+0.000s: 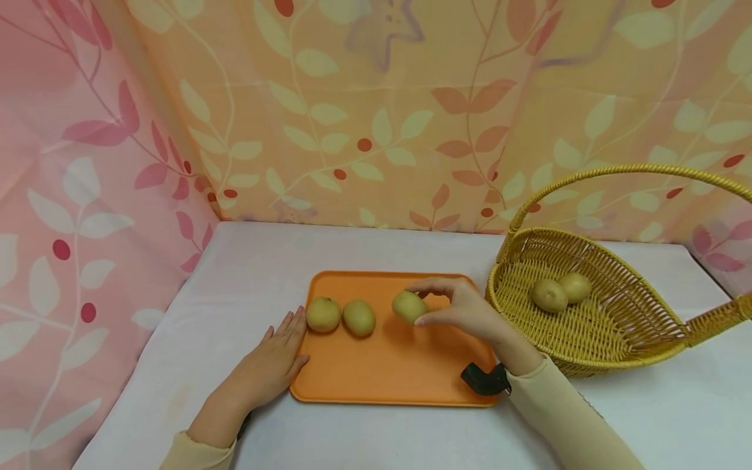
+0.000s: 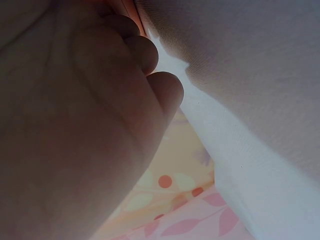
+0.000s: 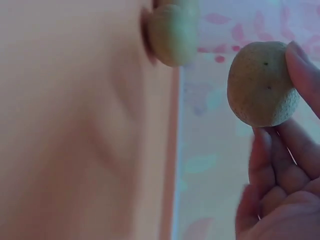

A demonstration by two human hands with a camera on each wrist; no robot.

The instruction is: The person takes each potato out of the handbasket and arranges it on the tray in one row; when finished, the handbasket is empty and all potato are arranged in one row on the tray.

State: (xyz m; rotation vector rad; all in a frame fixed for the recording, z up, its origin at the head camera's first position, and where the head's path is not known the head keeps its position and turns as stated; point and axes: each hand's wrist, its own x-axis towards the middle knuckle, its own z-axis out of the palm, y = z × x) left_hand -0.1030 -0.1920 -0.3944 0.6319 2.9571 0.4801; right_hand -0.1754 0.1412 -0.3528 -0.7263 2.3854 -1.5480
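My right hand (image 1: 464,310) pinches a potato (image 1: 408,306) between thumb and fingers over the right half of an orange tray (image 1: 382,382). In the right wrist view, small dark eyes show on this potato (image 3: 262,82), which is clear of the tray surface. Two more potatoes lie side by side at the tray's left: a round one (image 1: 324,314) and an oval one (image 1: 360,318). Flat at the tray's left edge rests my left hand (image 1: 270,365), fingers extended, fingertips close to the round potato. The left wrist view shows mostly its palm and curved fingertips (image 2: 167,92).
A yellow wicker basket (image 1: 640,326) with a tall arched handle stands right of the tray, close to my right forearm. Two potatoes (image 1: 549,296) lie inside it. A white cloth (image 1: 258,261) covers the table; patterned curtains (image 1: 352,130) hang behind and at left.
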